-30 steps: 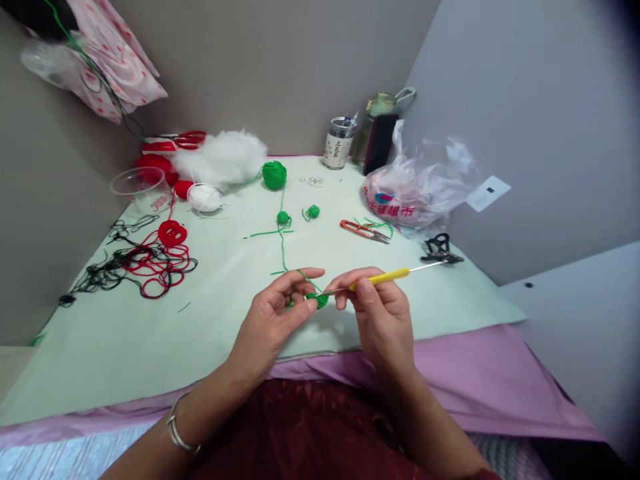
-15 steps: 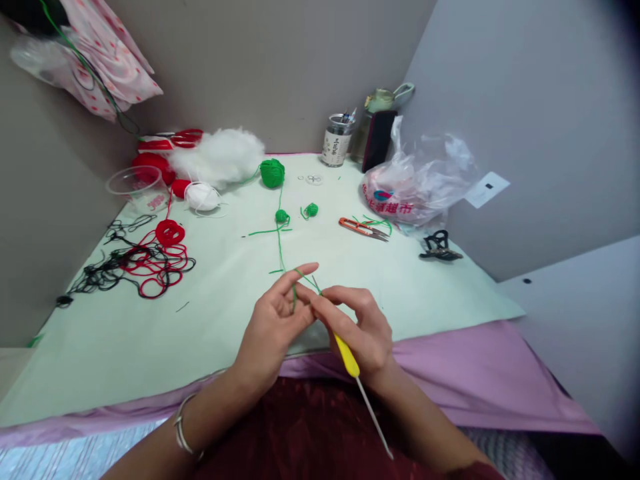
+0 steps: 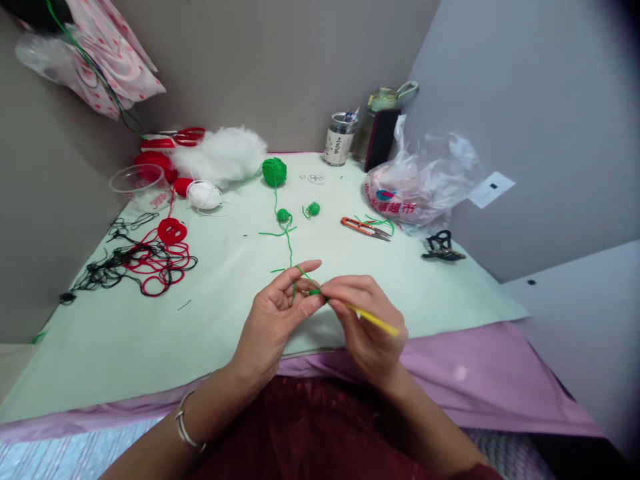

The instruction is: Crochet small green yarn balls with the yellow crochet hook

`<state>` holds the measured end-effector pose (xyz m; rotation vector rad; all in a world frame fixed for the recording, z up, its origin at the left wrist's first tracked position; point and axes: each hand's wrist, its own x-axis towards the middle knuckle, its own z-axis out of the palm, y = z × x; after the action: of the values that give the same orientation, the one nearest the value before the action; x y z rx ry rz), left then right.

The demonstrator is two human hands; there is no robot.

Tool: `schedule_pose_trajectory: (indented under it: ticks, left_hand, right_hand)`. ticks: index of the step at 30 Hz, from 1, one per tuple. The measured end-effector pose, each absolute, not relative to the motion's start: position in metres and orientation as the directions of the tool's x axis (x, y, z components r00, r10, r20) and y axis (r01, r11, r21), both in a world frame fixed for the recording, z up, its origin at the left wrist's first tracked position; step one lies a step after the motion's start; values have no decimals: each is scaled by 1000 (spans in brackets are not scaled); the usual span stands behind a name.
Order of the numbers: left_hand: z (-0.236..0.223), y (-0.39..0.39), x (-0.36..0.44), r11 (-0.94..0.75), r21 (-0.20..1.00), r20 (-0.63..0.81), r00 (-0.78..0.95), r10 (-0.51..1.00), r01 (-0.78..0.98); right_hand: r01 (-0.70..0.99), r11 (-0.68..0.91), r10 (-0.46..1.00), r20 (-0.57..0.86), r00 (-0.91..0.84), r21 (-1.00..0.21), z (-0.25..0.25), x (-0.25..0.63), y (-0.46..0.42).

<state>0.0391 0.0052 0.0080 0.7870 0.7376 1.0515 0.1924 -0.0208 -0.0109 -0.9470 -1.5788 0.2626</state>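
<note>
My right hand [image 3: 369, 327] is closed on a crochet hook [image 3: 375, 321] with a yellow handle; its tip is hidden at the fingers. Between thumb and fingers, my left hand [image 3: 280, 313] pinches a small green crochet piece [image 3: 316, 292], mostly covered by fingertips. Green yarn [image 3: 290, 250] runs over the raised left index finger and back across the table to a green yarn ball [image 3: 275, 172]. Two small green crocheted balls [image 3: 283, 215] lie beyond my hands, with short yarn tails beside them. Both hands meet at the green piece above the table's front part.
Orange thread snips [image 3: 365, 228] and a black claw clip [image 3: 441, 247] lie to the right, before a plastic bag [image 3: 415, 183]. Tangled black and red yarn [image 3: 145, 263] spreads at the left. White stuffing [image 3: 223, 155], a pen jar [image 3: 339, 141] and a phone [image 3: 383, 140] stand behind.
My right hand has turned the crochet hook, so its handle now points right rather than down toward me. The strand to the yarn ball has slackened, and the green piece shows more.
</note>
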Motion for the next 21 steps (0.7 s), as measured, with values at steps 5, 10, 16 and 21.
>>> schedule_pose_trajectory:
  ticks: [5,10,16,21]
  left_hand:
    - [10,12,35,548,664,-307,483,820,-508]
    - [10,12,35,404,761,-227,375,899,-508]
    - [1,6,32,181,943,-78,344,936,-278]
    - [-1,7,27,121,967,-49,301,952,-225]
  right_hand:
    - [461,653,643,761,81,-601,-11,196,-23]
    - [9,531,827,521,213,-847,-5,193,-17]
    - [-107,419,896,391,209,-902,-11,195,-14]
    - [-197,356,929,324,178,-913,-10,198,-14]
